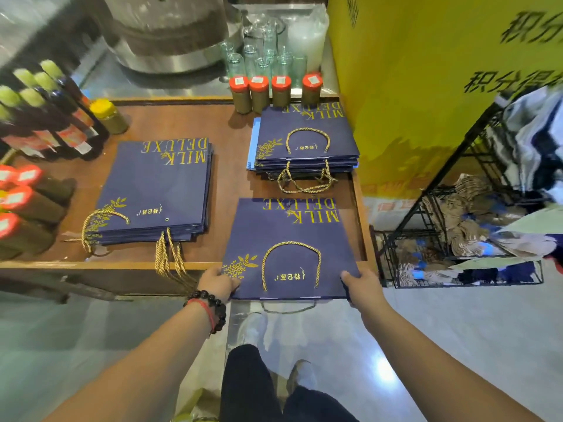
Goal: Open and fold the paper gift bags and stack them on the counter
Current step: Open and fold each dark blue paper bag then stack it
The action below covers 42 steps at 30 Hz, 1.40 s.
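Both hands are on it: the left hand (217,283), beaded bracelet at the wrist, pinches the near-left corner of the flat navy paper gift bag with gold lettering (289,239), and the right hand (361,286) grips the near-right corner, thumb on top, fingers curled under the edge. The bag lies flat, its far part over the brown wooden counter (189,123) and its near edge overhanging the counter's front lip. Its gold rope handle (291,263) loops on the upper face, mouth end toward the person, printed base end pointing away. So the bag stretches straight out from the fingers, long axis running away from the body, both hands equally near. Two homes wait: the left stack of navy bags (158,187) off to the left, and the far stack of navy bags (306,138) dead ahead, directly beyond the held bag. I'd judge the far stack the natural line, a straight push forward with no turn needed, though which pile collects finished bags I cannot tell.
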Tool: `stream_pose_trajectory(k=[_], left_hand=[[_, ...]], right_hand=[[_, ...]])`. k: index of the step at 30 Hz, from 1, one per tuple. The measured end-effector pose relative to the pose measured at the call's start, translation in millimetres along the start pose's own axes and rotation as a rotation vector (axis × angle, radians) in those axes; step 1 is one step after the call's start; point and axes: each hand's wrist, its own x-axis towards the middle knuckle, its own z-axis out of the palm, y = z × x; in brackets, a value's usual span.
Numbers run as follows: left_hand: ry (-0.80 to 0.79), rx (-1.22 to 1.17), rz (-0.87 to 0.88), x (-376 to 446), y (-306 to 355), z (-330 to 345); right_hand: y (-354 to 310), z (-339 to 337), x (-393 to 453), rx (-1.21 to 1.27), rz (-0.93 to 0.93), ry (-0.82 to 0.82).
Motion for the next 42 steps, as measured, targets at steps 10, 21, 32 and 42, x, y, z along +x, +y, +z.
stream_pose_trajectory(k=[10, 21, 32, 42], left_hand=[[0.067, -0.181, 0.296, -54, 58, -5], [-0.023, -0.184, 0.301, 10, 139, -6], [-0.120, -0.019, 0.195, 114, 207, 16], [0.021, 0.045, 0.184, 152, 249, 53]], right_hand=[[-53, -34, -31, 0.061, -0.176, 0.121], [-141, -31, 24, -0.050, -0.279, 0.196], [-187, 1, 114, -0.183, -0.096, 0.242], [-227, -1, 174, -0.306, -0.088, 0.252]])
